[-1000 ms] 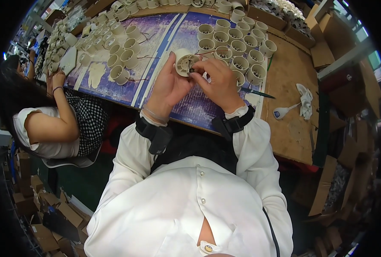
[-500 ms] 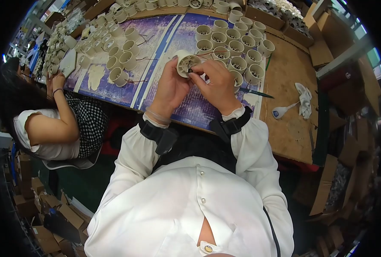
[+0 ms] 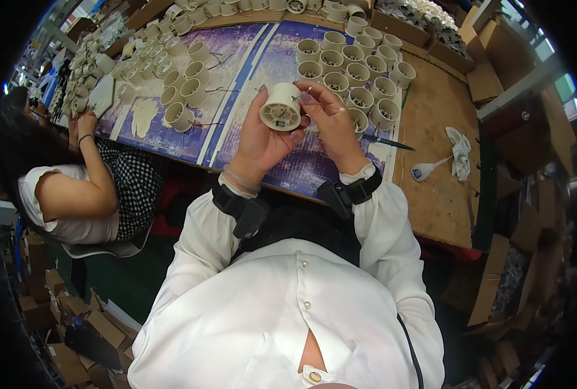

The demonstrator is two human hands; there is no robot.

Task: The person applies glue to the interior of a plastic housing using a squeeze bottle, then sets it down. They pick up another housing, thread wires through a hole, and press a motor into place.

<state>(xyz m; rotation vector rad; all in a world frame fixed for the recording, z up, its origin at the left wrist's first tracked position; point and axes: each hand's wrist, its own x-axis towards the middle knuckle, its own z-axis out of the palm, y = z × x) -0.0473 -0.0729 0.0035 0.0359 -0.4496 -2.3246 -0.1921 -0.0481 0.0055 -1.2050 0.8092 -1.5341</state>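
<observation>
My left hand [image 3: 260,142] is closed round an off-white plastic cup-shaped housing [image 3: 279,97], with the thumb along its left side. The housing is tipped so that its ribbed end [image 3: 280,118] faces me; a small dark part sits inside that end. At the housing's upper right, my right hand [image 3: 332,123] has thumb and forefinger pinched together, seemingly on thin wires [image 3: 296,98] beside the wall. The wires are partly covered by the fingers.
Several similar cups with small metal parts inside [image 3: 353,69] stand just beyond my right hand. More housings with wires [image 3: 194,91] stand to the left. A dark pen-like tool [image 3: 389,141], a white bottle [image 3: 424,170] and a crumpled cloth [image 3: 460,152] lie right. A co-worker [image 3: 74,188] sits left.
The housing has turned so its ribbed end points more toward me. My right fingers have moved from inside that end to the housing's upper right side.
</observation>
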